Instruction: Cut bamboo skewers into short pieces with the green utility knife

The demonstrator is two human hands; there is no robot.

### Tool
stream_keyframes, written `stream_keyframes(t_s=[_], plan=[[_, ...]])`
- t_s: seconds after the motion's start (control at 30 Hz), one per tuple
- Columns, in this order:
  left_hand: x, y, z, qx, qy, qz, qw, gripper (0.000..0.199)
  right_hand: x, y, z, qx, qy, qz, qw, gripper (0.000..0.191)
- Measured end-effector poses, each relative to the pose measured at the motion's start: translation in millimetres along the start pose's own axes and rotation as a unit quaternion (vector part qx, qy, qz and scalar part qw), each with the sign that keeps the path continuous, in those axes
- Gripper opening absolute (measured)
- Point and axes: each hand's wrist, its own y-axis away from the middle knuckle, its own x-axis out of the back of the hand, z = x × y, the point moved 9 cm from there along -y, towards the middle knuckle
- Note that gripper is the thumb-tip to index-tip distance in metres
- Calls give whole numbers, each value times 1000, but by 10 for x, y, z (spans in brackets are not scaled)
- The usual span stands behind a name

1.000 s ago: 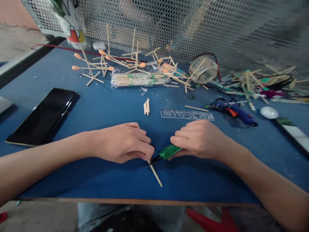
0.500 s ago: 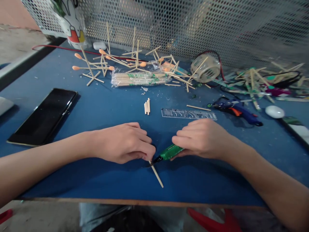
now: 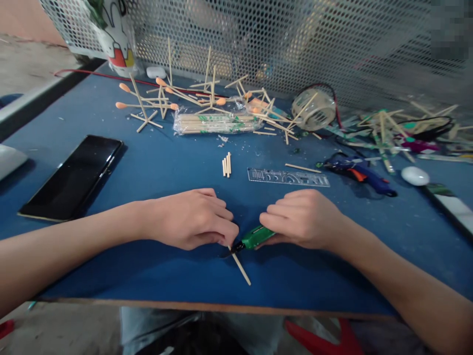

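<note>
My left hand [image 3: 195, 219] is closed, pinching one end of a thin wooden stick [image 3: 242, 268] against the blue table. The stick's other end points toward the table's front edge. My right hand [image 3: 301, 219] is wrapped round the green handle of a utility knife [image 3: 256, 237]. Its dark blade lies across the stick, right beside my left fingertips. Beyond my hands lie several short cut sticks [image 3: 226, 165] side by side. A clear plastic ruler [image 3: 288, 177] rests past my right hand, with a longer stick [image 3: 303, 168] just behind it.
A black phone [image 3: 72, 177] lies at left. Along the back are a wrapped stick bundle [image 3: 218, 123], stick structures with orange tips [image 3: 144, 118] and a clear round container [image 3: 314, 109]. A blue glue gun [image 3: 364, 173] and a white egg-shaped object [image 3: 415, 176] are at right.
The knife and my right hand have shifted slightly left, and the blade now reaches further across the stick. My left hand keeps its pinch. The whole view has tilted a little.
</note>
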Motion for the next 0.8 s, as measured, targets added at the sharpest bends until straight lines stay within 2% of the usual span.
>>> stream_keyframes(t_s=[0.17,0.37,0.8], plan=[[8,8,-2,1,8,5,1000,18,25,11,-16,19,0,-2,1000,51],[9,20,-12,2,6,10,1000,17,80,33,52,6,9,2,1000,50],[9,15,-21,4,20,7,1000,18,-13,149,205,-16,-19,-12,1000,48]])
